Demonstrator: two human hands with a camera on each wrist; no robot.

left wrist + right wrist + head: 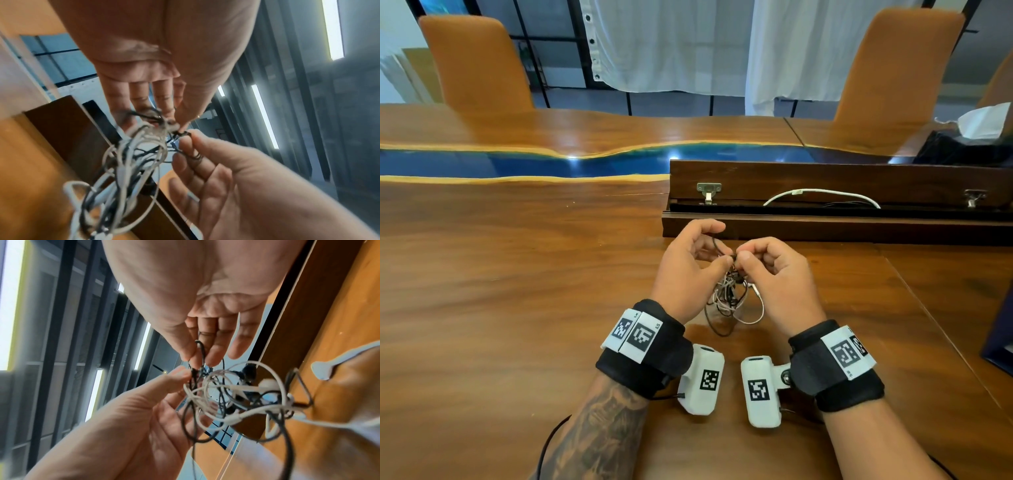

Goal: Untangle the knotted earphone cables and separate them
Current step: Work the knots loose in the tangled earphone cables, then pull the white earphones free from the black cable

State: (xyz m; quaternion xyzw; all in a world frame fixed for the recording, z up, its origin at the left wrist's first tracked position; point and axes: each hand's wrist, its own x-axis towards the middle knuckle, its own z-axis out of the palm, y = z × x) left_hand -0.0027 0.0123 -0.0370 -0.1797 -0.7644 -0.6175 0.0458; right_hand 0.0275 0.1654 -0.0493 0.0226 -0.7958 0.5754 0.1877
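A tangle of black and white earphone cables (729,298) hangs between my two raised hands, and its lower loops reach the wooden table (517,291). My left hand (724,257) pinches the top of the knot between thumb and fingers. My right hand (743,255) pinches a black cable right beside it, almost touching the left thumb. In the left wrist view the left hand (174,124) holds white and black strands of the tangle (131,159). In the right wrist view the right hand (197,360) grips a black strand above the tangle (236,395), where a white earbud (269,383) shows.
Just behind my hands a dark wooden cable hatch (825,178) stands open with a white cable (822,192) in it. A tissue box (983,126) sits far right, a dark blue object (1000,342) at the right edge. Orange chairs (476,61) stand beyond the table.
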